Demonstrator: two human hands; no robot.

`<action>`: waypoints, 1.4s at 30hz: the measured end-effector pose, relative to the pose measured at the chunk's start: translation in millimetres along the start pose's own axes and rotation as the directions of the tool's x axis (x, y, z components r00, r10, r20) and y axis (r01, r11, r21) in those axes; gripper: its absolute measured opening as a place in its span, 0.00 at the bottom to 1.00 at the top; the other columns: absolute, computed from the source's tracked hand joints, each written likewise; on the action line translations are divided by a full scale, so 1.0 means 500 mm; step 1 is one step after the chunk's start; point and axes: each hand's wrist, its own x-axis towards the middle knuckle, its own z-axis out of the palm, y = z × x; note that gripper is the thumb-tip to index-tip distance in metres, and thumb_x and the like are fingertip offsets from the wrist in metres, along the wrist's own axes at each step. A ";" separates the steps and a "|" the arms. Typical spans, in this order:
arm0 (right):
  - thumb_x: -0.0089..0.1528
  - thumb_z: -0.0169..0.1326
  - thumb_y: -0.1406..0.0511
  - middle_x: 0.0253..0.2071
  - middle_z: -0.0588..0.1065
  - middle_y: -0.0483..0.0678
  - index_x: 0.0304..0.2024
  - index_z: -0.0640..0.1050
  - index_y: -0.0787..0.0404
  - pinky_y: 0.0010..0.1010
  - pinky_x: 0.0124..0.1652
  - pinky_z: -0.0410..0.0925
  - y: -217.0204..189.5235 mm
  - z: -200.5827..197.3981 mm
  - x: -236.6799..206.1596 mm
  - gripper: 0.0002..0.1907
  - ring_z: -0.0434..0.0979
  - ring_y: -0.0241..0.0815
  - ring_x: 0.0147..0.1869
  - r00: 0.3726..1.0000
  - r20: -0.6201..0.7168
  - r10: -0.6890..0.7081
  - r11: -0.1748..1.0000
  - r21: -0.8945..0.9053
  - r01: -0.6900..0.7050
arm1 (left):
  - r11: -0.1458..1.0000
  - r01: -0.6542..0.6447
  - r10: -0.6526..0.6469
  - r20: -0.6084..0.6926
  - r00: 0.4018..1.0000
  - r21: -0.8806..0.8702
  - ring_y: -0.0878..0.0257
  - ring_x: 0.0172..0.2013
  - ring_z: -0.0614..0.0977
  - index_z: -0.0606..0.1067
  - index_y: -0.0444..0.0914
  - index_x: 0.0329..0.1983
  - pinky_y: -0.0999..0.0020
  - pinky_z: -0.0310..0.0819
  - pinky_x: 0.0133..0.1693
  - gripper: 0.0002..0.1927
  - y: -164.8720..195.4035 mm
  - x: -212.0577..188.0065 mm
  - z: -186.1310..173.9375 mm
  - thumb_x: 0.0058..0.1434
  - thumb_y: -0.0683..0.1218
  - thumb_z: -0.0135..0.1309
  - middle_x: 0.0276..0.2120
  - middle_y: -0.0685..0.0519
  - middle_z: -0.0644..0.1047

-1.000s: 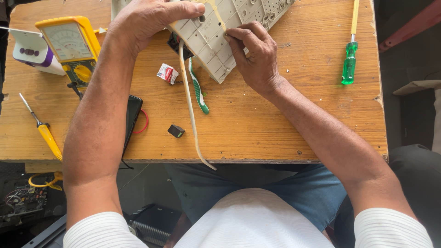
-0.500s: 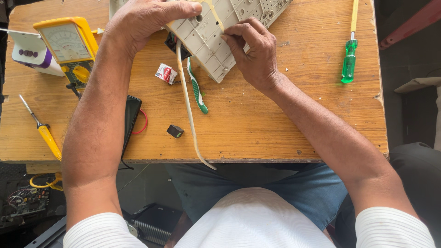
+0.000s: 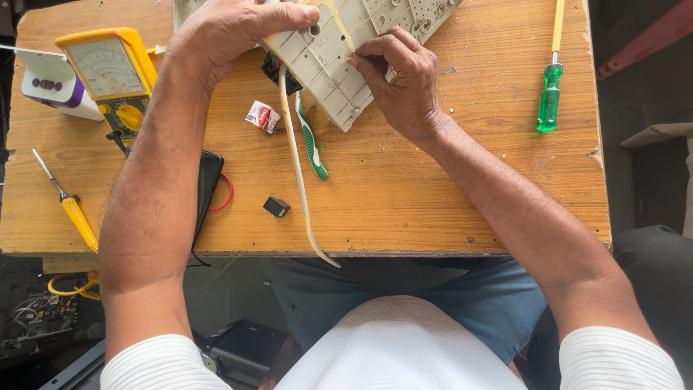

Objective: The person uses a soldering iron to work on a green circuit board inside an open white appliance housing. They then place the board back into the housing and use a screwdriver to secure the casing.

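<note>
While a pale grey moulded plastic panel with ribbed cells and round holes is tilted above the far middle of the worn wooden table, it is gripped along its upper edge by the left hand, whose thumb is laid across its face. A thin cream strip, which runs from the panel down past the near table edge, is pinched at its upper end between thumb and forefinger of the right hand, closed tight on it.

Should the strip be pulled sideways or sharply, it could probably be creased or torn, since it looks thin and hangs unsupported. The panel could slip too, being held at 1 edge only, and it would land on the green-and-white toothbrush and the small red-and-white packet just beneath. A small black block near the front edge could be knocked off by the dangling strip.

No container is seen on the table; the yellow analogue multimeter, a yellow-handled screwdriver and a green-handled screwdriver lie loose on the wood.
</note>
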 end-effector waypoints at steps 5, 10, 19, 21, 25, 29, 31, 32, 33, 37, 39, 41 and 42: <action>0.68 0.66 0.71 0.37 0.76 0.45 0.41 0.79 0.62 0.25 0.38 0.76 0.004 0.003 -0.001 0.07 0.80 0.34 0.38 1.000 0.006 -0.001 1.000 0.003 0.001 | 0.999 0.024 -0.024 -0.025 0.999 0.033 0.59 0.35 0.86 0.83 0.35 0.44 0.67 0.83 0.39 0.26 -0.001 0.000 0.003 0.57 0.61 0.70 0.32 0.48 0.82; 0.68 0.67 0.71 0.36 0.76 0.44 0.40 0.79 0.62 0.25 0.37 0.76 0.002 0.001 0.002 0.07 0.80 0.33 0.38 1.000 0.008 0.016 1.000 0.001 -0.016 | 0.999 0.036 -0.035 -0.027 0.999 0.034 0.60 0.35 0.85 0.83 0.36 0.44 0.66 0.81 0.39 0.24 0.000 0.001 0.002 0.57 0.60 0.70 0.33 0.48 0.83; 0.68 0.67 0.70 0.36 0.76 0.43 0.42 0.79 0.61 0.24 0.37 0.74 -0.007 0.000 0.007 0.07 0.78 0.32 0.37 0.997 0.020 0.075 0.995 0.067 -0.076 | 1.000 0.012 -0.012 0.007 1.000 -0.010 0.60 0.37 0.86 0.82 0.35 0.45 0.66 0.83 0.41 0.25 -0.001 0.004 0.001 0.57 0.59 0.70 0.34 0.48 0.83; 0.68 0.67 0.70 0.36 0.76 0.43 0.41 0.80 0.61 0.24 0.36 0.73 -0.007 0.002 0.004 0.06 0.78 0.31 0.36 0.997 0.021 0.077 0.995 0.066 -0.078 | 1.000 0.016 -0.016 0.004 1.000 -0.006 0.60 0.37 0.86 0.83 0.35 0.45 0.66 0.82 0.41 0.25 0.000 0.002 0.001 0.58 0.59 0.69 0.34 0.48 0.83; 0.67 0.67 0.70 0.36 0.78 0.43 0.41 0.81 0.61 0.24 0.36 0.75 -0.006 0.013 -0.003 0.05 0.79 0.32 0.36 0.998 -0.029 0.061 0.998 0.011 -0.061 | 1.000 0.021 -0.021 -0.008 1.000 0.022 0.60 0.36 0.86 0.83 0.36 0.45 0.66 0.82 0.39 0.25 0.003 0.001 0.002 0.57 0.59 0.69 0.33 0.48 0.83; 0.68 0.64 0.72 0.41 0.79 0.46 0.45 0.82 0.63 0.24 0.39 0.78 -0.013 0.015 -0.013 0.05 0.82 0.34 0.41 0.998 -0.063 0.016 1.000 0.001 -0.016 | 1.000 0.016 -0.016 0.001 1.000 0.026 0.60 0.37 0.86 0.82 0.36 0.46 0.66 0.82 0.39 0.26 0.004 0.000 0.002 0.57 0.60 0.69 0.34 0.48 0.82; 0.69 0.63 0.73 0.42 0.79 0.48 0.47 0.81 0.64 0.25 0.40 0.78 -0.017 0.014 -0.016 0.05 0.83 0.35 0.41 0.998 -0.067 0.001 1.000 -0.024 -0.003 | 0.999 0.026 -0.025 -0.011 1.000 0.027 0.60 0.37 0.86 0.83 0.35 0.46 0.66 0.82 0.40 0.26 0.004 0.001 0.002 0.56 0.60 0.70 0.34 0.47 0.82; 0.69 0.62 0.73 0.41 0.79 0.48 0.47 0.81 0.64 0.25 0.39 0.78 -0.019 0.014 -0.016 0.05 0.82 0.35 0.41 0.998 -0.069 -0.011 0.999 -0.045 0.008 | 0.999 0.020 -0.020 -0.006 1.000 0.030 0.59 0.37 0.86 0.83 0.36 0.46 0.66 0.82 0.40 0.26 0.004 0.001 0.002 0.56 0.61 0.70 0.34 0.47 0.82; 0.69 0.62 0.74 0.41 0.79 0.48 0.47 0.81 0.65 0.25 0.39 0.77 -0.021 0.014 -0.016 0.04 0.82 0.36 0.41 0.997 -0.069 -0.022 0.998 -0.065 0.018 | 0.999 0.016 -0.016 -0.002 1.000 0.031 0.59 0.37 0.86 0.82 0.36 0.46 0.66 0.82 0.40 0.26 0.004 0.001 0.001 0.56 0.61 0.70 0.34 0.47 0.82; 0.70 0.61 0.74 0.41 0.78 0.48 0.47 0.81 0.65 0.24 0.39 0.78 -0.023 0.013 -0.012 0.04 0.83 0.36 0.41 0.997 -0.060 -0.058 0.994 -0.098 0.052 | 1.000 0.025 -0.025 -0.002 1.000 0.014 0.59 0.38 0.86 0.83 0.36 0.46 0.66 0.82 0.41 0.27 0.004 -0.001 0.000 0.55 0.61 0.70 0.34 0.47 0.83; 0.70 0.61 0.74 0.40 0.78 0.48 0.46 0.81 0.65 0.24 0.38 0.77 -0.021 0.011 -0.011 0.03 0.82 0.35 0.40 0.996 -0.051 -0.068 0.990 -0.127 0.061 | 0.999 0.047 -0.047 -0.016 0.999 0.025 0.59 0.37 0.86 0.83 0.36 0.45 0.66 0.81 0.40 0.27 0.005 -0.003 0.001 0.55 0.62 0.70 0.34 0.47 0.83; 0.69 0.62 0.73 0.38 0.77 0.47 0.45 0.80 0.65 0.24 0.36 0.77 -0.021 0.011 -0.010 0.03 0.81 0.35 0.38 0.996 -0.051 -0.069 0.989 -0.137 0.062 | 0.998 0.058 -0.057 -0.023 0.998 0.033 0.58 0.37 0.86 0.83 0.36 0.45 0.66 0.81 0.40 0.27 0.006 -0.005 0.001 0.54 0.62 0.70 0.34 0.47 0.83; 0.69 0.63 0.73 0.37 0.77 0.47 0.44 0.80 0.65 0.24 0.35 0.76 -0.021 0.010 -0.009 0.03 0.81 0.34 0.36 0.996 -0.052 -0.070 0.988 -0.143 0.062 | 0.998 0.057 -0.057 -0.023 0.998 0.036 0.58 0.37 0.86 0.83 0.36 0.46 0.66 0.81 0.40 0.28 0.006 -0.005 0.001 0.54 0.62 0.70 0.34 0.47 0.83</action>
